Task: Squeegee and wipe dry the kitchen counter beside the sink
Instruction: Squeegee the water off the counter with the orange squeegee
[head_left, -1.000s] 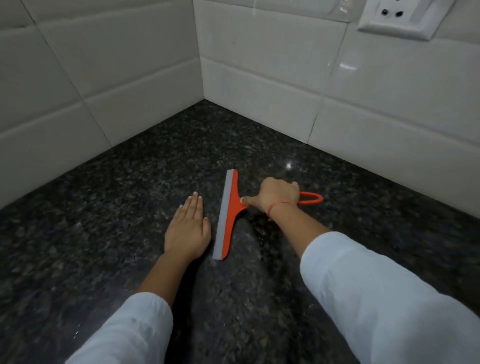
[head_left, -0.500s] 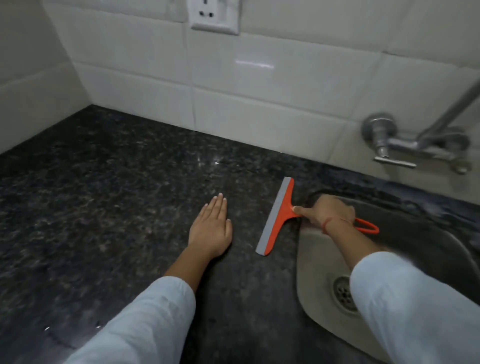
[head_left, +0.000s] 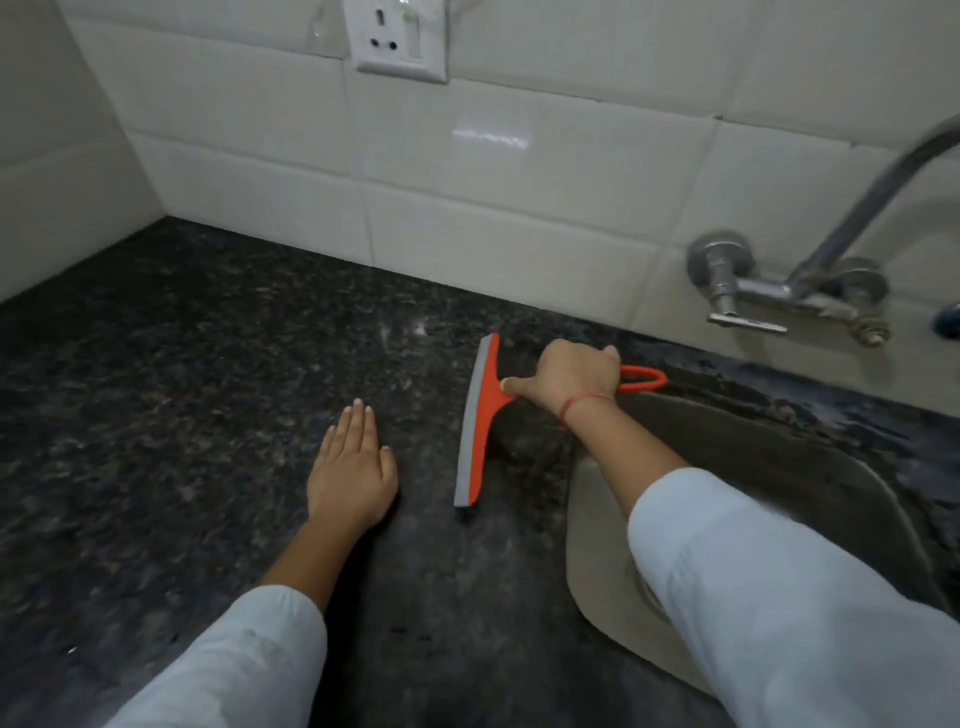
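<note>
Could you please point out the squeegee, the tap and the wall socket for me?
squeegee (head_left: 480, 415): head view, on the orange back of its blade.
tap (head_left: 727, 280): head view, on the metal valve body at the wall.
wall socket (head_left: 397, 39): head view, on its white faceplate.

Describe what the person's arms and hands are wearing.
Both arms wear long, loose, pale bluish-white sleeves ending short of the wrists. The right hand has a thin red-orange thread tied round its wrist. The left hand is bare: no gloves, rings or watch show.
</note>
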